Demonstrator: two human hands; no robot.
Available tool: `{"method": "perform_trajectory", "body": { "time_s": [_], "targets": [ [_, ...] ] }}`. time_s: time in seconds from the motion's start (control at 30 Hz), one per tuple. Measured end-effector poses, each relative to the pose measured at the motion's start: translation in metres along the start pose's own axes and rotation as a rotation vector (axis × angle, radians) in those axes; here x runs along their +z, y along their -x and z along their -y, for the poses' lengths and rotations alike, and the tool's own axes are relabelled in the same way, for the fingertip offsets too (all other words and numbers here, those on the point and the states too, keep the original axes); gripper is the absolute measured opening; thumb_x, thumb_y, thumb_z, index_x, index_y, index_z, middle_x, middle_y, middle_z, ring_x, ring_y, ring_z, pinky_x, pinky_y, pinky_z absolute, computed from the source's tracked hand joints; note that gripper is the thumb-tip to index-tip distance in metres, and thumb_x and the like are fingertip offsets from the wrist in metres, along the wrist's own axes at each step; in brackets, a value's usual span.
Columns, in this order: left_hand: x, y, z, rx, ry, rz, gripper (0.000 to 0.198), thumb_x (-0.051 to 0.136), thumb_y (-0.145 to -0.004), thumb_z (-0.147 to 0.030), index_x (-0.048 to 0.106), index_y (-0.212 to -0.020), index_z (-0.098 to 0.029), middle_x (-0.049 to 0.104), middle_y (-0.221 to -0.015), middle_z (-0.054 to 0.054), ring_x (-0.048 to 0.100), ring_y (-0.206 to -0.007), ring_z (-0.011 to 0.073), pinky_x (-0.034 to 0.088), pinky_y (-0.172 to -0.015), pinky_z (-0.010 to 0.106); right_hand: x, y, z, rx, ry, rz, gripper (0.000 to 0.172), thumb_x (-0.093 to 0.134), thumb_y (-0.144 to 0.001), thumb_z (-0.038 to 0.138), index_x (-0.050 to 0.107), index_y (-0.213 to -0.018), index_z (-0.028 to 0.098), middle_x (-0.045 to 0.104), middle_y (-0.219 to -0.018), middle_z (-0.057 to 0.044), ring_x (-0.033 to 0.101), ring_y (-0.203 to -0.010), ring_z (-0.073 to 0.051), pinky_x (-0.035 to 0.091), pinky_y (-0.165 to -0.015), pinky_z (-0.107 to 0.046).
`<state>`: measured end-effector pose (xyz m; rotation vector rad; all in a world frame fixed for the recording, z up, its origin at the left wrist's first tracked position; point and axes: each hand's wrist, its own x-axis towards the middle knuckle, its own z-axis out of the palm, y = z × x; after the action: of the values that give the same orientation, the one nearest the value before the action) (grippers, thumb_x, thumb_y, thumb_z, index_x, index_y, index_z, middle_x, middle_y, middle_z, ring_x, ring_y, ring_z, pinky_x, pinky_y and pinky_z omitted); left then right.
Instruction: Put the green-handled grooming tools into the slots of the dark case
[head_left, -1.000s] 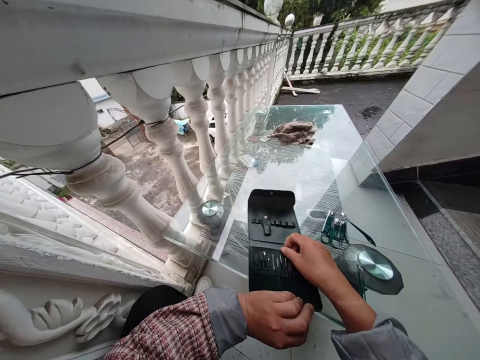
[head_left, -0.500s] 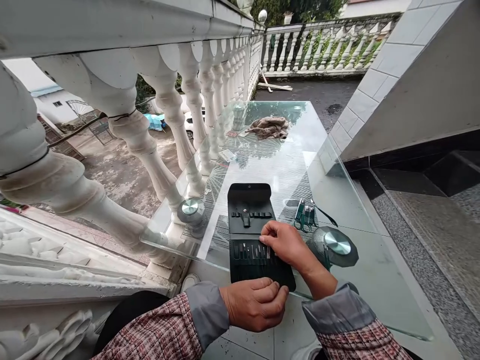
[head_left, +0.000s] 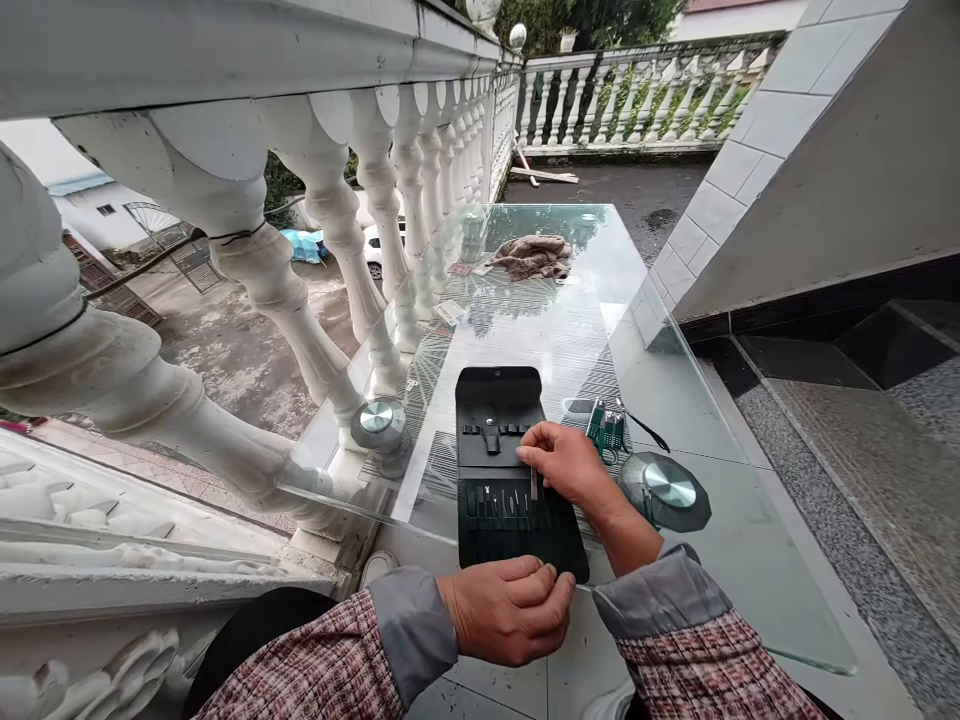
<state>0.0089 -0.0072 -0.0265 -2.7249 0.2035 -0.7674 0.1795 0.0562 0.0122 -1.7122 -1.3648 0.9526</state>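
Observation:
A black manicure case (head_left: 498, 395) lies unfolded on the glass table, its upper half fitted with small loops. Several slim metal manicure tools (head_left: 499, 502) stand in a row in the pocket of its lower half. Closed in a pinch, my right hand (head_left: 566, 465) holds the top of a flat, slim metal tool (head_left: 534, 484), whose lower end is still at the row. My left hand (head_left: 514, 610) is closed at the case's near edge, gripping its right corner. Right of the case lie green-handled scissors and silver nail clippers (head_left: 609, 428), partly behind my right hand.
The glass table (head_left: 525, 330) has a crumpled brown cloth (head_left: 531, 257) at its far end and a small card (head_left: 450, 312) near its left edge. A white balustrade (head_left: 330, 220) runs along the left. Stone steps (head_left: 847, 440) lie to the right.
My right hand has risen slightly, drawing the slim metal tool upward out of the row. My left hand stays on the case's near edge. The view has shifted a little.

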Motion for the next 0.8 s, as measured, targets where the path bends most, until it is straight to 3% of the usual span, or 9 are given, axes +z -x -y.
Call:
{"method": "perform_trajectory", "body": {
  "time_s": [0.27,0.43,0.6,0.8],
  "targets": [
    [-0.002,-0.001,-0.003,0.098,0.026,0.083,0.022,0.047,-0.088,-0.018,0.065,-0.097,-0.010,0.059,-0.116,0.015,0.059,-0.096,0.0189,0.049,-0.086,0.031,-0.042,0.001,0.017,0.022,-0.225,-0.229,0.025,0.062,-0.060,0.041,0.056,-0.067,0.018,0.049,-0.053,0.005,0.042,-0.041,-0.007,0.036,-0.040,-0.022],
    [-0.006,-0.003,0.006,0.030,-0.001,0.106,0.024,0.047,-0.089,-0.021,0.064,-0.102,-0.010,0.058,-0.119,0.015,0.058,-0.100,0.0214,0.049,-0.088,0.033,-0.074,0.015,0.005,0.027,-0.296,-0.313,0.030,0.067,-0.058,0.043,0.056,-0.068,0.017,0.052,-0.060,0.003,0.043,-0.042,-0.006,0.035,-0.041,-0.022],
    [-0.011,-0.003,0.010,-0.011,-0.019,0.114,0.024,0.048,-0.091,-0.022,0.062,-0.107,-0.011,0.059,-0.117,0.014,0.058,-0.100,0.0211,0.050,-0.089,0.034,-0.094,0.029,-0.022,0.107,-0.238,-0.244,0.033,0.068,-0.056,0.045,0.055,-0.066,0.017,0.048,-0.049,0.006,0.040,-0.038,-0.006,0.034,-0.039,-0.022],
    [-0.010,-0.001,0.006,-0.032,-0.017,0.156,0.028,0.047,-0.093,-0.025,0.058,-0.114,-0.011,0.059,-0.118,0.013,0.057,-0.103,0.0219,0.050,-0.090,0.035,-0.089,0.043,-0.049,0.186,-0.114,-0.089,0.023,0.064,-0.060,0.038,0.057,-0.065,0.017,0.051,-0.052,0.005,0.044,-0.040,-0.007,0.037,-0.040,-0.023]
  ]
}}
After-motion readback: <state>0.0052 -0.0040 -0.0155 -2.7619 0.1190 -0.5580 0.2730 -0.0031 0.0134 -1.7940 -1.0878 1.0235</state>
